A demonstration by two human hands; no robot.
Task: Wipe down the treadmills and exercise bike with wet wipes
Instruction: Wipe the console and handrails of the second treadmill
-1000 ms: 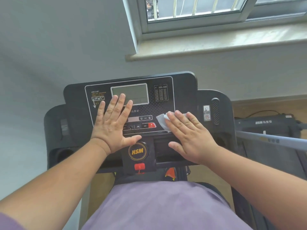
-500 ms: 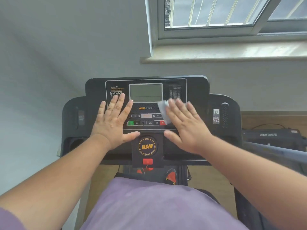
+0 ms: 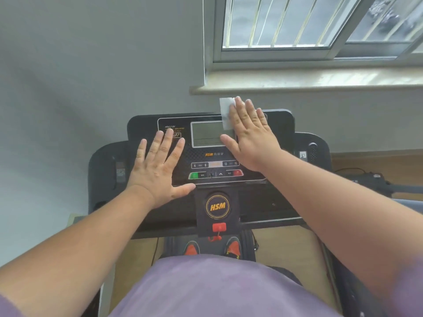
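Both hands lie flat with fingers straight on the treadmill console (image 3: 279, 124), the left hand (image 3: 158, 170) bracing beside the display (image 3: 207, 135) while the right hand (image 3: 249, 136) presses the wet wipe (image 3: 225, 110) over its top edge, where I'd worry the wipe slips off behind or a palm hits the buttons (image 3: 215, 174).

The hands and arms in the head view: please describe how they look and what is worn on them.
Both forearms are bare, with no watch, rings or gloves on the left hand or right hand. A purple sleeve edge shows at the left upper arm.
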